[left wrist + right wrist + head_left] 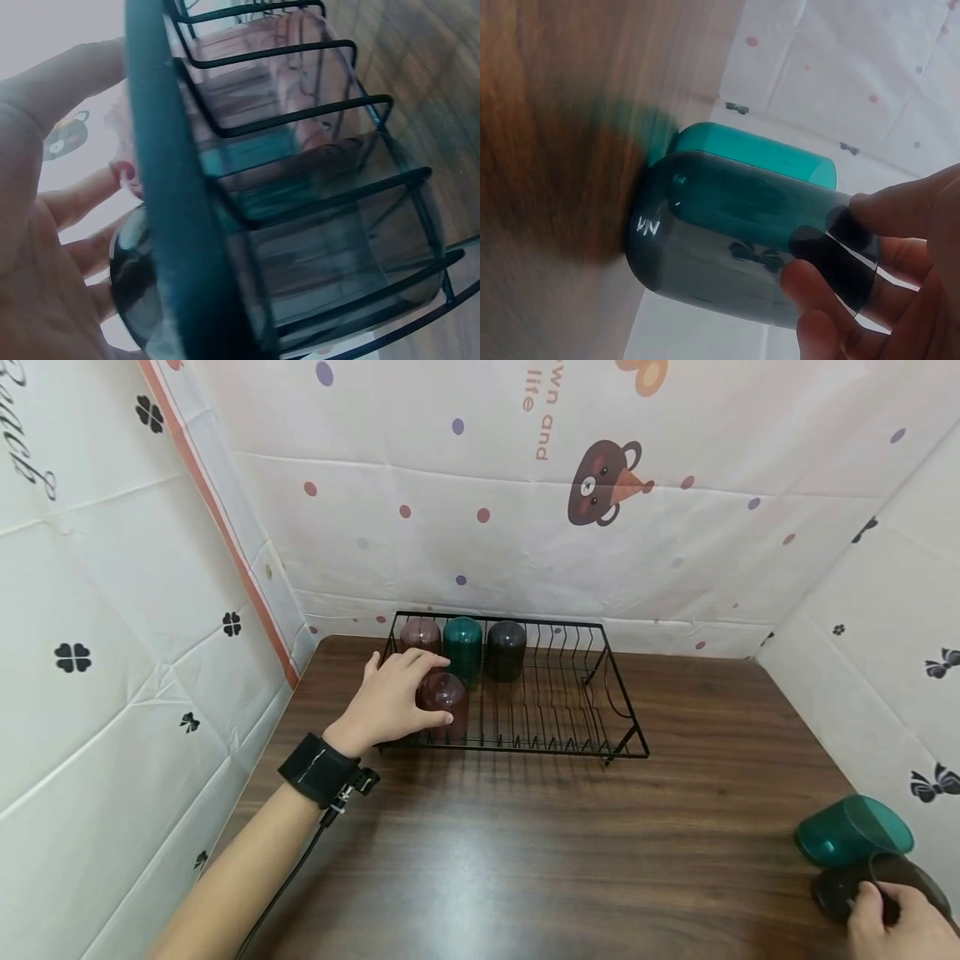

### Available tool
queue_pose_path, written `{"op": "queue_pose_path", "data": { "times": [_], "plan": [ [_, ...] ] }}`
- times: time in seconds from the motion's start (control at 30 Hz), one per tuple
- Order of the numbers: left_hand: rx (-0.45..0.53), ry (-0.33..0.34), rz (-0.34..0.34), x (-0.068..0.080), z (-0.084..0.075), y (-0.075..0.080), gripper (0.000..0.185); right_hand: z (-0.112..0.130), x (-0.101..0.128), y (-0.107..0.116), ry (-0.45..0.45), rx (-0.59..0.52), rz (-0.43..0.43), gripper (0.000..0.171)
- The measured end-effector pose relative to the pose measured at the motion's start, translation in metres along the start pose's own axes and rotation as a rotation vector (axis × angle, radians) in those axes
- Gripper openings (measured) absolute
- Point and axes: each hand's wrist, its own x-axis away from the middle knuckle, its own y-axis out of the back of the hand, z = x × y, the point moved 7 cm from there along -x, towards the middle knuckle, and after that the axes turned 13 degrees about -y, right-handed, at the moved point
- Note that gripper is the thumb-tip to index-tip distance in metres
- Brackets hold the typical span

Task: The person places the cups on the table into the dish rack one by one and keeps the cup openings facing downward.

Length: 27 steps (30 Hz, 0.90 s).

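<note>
The left hand reaches forward over the counter, forearm stretched out and wrist strapped with a black band, and its fingers curl over the top of an upside-down reddish-brown cup standing in the near left corner of the black wire rack. The thumb lies along the cup's near side, the fingertips across its far side, so the hand grips it from above. Just beyond the fingers stand three more inverted cups in a row: a pinkish cup, a teal cup and a dark cup. The right hand sits low at the near right corner of the counter, fingers wrapped round a dark tumbler lying on its side. Touching that hand's tumbler, on the far side, lies a green tumbler, also tipped over.
</note>
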Motion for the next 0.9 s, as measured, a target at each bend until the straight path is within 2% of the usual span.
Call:
{"op": "queue_pose_path", "data": {
  "times": [0.17, 0.43, 0.53, 0.73, 0.9],
  "plan": [
    [0.032, -0.034, -0.072, 0.001, -0.010, 0.011, 0.067, 0.001, 0.002, 0.002, 0.001, 0.010, -0.010, 0.045],
    [0.065, -0.172, -0.193, 0.003, -0.028, 0.018, 0.053, 0.005, 0.014, 0.005, 0.021, 0.094, 0.023, 0.048],
    [0.070, -0.216, -0.198, 0.005, -0.036, 0.018, 0.052, 0.010, 0.023, 0.008, 0.053, 0.075, -0.004, 0.047],
    [0.077, -0.272, -0.166, 0.009, -0.053, 0.016, 0.048, 0.027, 0.043, 0.018, 0.156, -0.047, -0.054, 0.038],
    [0.096, -0.318, -0.138, 0.012, -0.070, 0.012, 0.046, 0.045, 0.055, 0.021, 0.233, -0.023, -0.026, 0.038]
  ]
}}
